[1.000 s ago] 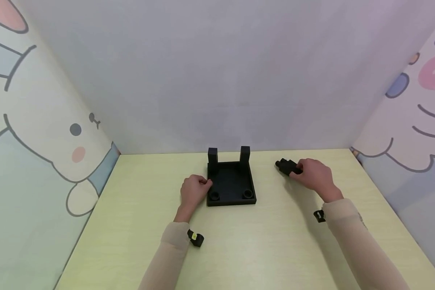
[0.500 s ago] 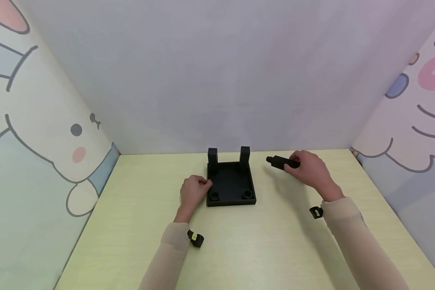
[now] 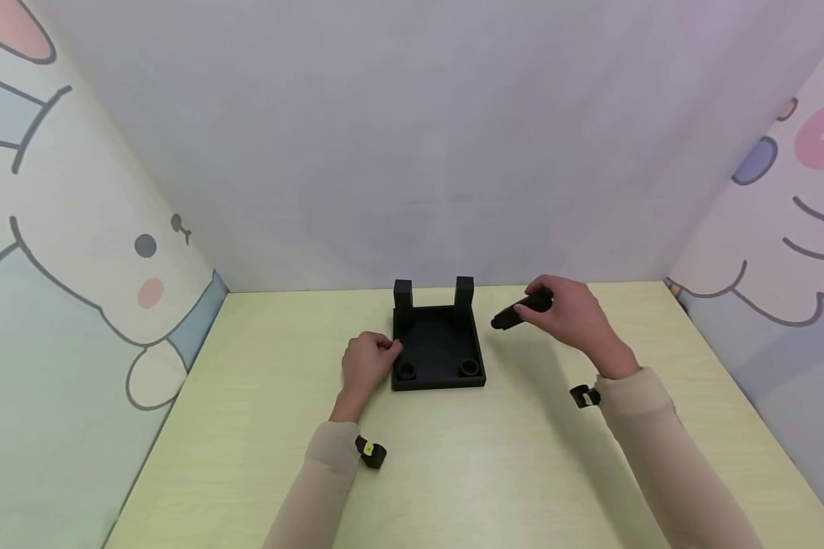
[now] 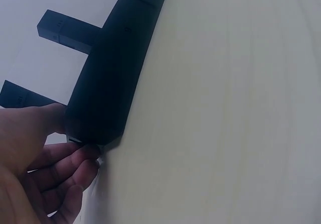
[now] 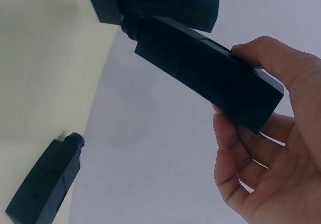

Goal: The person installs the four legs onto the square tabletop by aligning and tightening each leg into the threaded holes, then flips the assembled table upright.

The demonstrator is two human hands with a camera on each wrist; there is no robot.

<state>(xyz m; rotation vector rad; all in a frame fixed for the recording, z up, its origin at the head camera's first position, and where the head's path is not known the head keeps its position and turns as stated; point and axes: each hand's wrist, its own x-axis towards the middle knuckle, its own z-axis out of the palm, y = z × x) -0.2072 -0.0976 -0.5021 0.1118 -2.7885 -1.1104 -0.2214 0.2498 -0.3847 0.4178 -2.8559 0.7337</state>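
A black square base (image 3: 436,347) with a raised rim lies on the table. Two posts (image 3: 463,293) stand at its far corners, and two round sockets (image 3: 469,368) are at its near corners. My left hand (image 3: 367,366) pinches the base's left edge between thumb and fingers, also seen in the left wrist view. To the right, my right hand (image 3: 573,316) holds a loose black post (image 5: 205,71) above the table, gripping its rear end. This post is tilted, with its round peg (image 5: 131,27) pointing left and down towards the base, apart from it.
Another loose black post (image 5: 45,184) with a peg lies on the table in the right wrist view; the head view does not show it. A pale back wall (image 3: 439,152) rises behind the table (image 3: 439,465), with printed walls at both sides.
My right hand has lifted the loose post and carried it left towards the base, turning its peg end downward. My left hand has stayed on the base's edge.
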